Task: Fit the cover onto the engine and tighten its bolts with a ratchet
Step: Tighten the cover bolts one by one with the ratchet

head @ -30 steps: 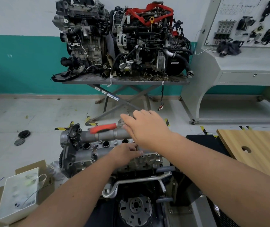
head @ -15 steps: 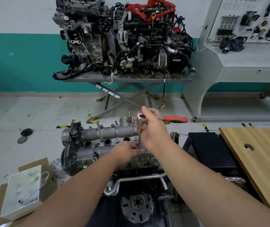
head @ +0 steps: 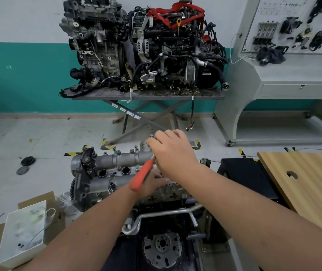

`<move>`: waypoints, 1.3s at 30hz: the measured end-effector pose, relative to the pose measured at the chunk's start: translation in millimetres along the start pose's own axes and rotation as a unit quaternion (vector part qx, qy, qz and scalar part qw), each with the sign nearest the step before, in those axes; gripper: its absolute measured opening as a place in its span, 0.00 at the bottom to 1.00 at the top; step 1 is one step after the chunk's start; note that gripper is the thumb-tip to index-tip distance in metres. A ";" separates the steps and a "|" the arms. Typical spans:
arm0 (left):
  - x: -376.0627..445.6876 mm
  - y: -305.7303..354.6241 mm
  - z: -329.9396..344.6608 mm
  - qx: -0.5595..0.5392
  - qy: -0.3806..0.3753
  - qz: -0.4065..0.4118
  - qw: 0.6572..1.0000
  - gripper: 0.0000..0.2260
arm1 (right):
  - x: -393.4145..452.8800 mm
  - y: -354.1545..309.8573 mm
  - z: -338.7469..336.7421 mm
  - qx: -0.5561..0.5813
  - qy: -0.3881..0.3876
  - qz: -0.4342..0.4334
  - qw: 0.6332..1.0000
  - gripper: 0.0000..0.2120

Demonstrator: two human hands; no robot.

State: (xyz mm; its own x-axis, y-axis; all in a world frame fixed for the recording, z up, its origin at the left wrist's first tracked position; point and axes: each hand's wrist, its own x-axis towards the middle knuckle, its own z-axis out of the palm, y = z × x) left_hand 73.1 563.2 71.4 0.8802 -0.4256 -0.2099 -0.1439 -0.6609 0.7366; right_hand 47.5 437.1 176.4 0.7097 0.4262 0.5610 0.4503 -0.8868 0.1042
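Here the right hand (head: 173, 151) grips the ratchet (head: 141, 176), seemingly its head

Bare forearms and hands (head: 173, 153), no sleeves showing.

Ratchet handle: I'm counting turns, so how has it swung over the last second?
The ratchet handle swung from pointing left, round to the right, and now points toward the camera-left. The right hand kept hold of its head; the left hand stayed on the cover.
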 end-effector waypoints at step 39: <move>1.6 -8.3 -0.9 -0.029 -0.008 -0.001 1.000 0.25 | -4.7 7.2 12.9 0.082 0.063 -0.025 0.994 0.11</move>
State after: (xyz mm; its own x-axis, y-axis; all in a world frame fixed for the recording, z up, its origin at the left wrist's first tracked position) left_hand 76.1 568.5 65.6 0.8727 -0.4353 -0.2210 -0.1160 -0.6247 0.7722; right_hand 54.4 431.1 163.8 0.6157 0.4332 0.6582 0.5726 -0.8198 0.0040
